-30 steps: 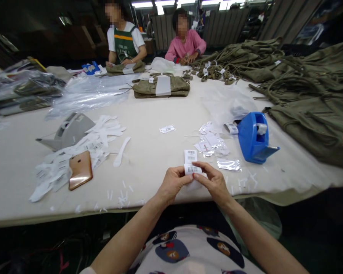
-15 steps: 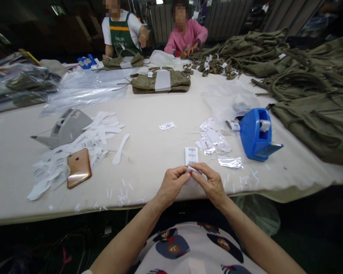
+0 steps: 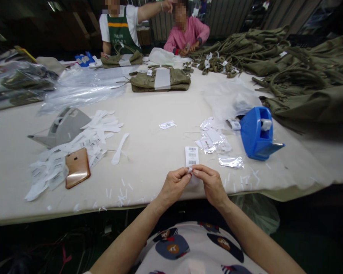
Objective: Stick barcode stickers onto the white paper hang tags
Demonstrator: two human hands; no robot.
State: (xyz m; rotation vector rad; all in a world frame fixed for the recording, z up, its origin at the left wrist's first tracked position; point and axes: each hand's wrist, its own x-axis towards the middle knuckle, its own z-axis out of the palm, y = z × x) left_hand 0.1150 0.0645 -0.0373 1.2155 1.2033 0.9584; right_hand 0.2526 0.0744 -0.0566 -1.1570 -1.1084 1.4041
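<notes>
My left hand (image 3: 173,185) and my right hand (image 3: 213,185) meet near the table's front edge. Both are closed in a pinch, thumbs against index fingers, on a small white label (image 3: 190,169) that the fingertips partly cover. Just beyond the fingertips a white barcode sheet (image 3: 191,153) lies on the cloth, its near end hidden by my hands. To the right of it are a strip in shiny clear film (image 3: 230,161) and a loose pile of white tags (image 3: 213,137). Another wrapped barcode strip (image 3: 167,125) rests farther back.
A blue tape dispenser (image 3: 253,133) stands right, a grey one (image 3: 63,125) left beside white barcode strips (image 3: 53,165) and a phone (image 3: 77,167). A folded olive bag (image 3: 177,80) lies mid-table. Olive bags (image 3: 303,64) heap at right. Two people work across the table.
My fingertips have shifted slightly around the label, which shows less. The person in the green apron has raised an arm sideways. At right, the nearest olive bag has been drawn back, uncovering tablecloth.
</notes>
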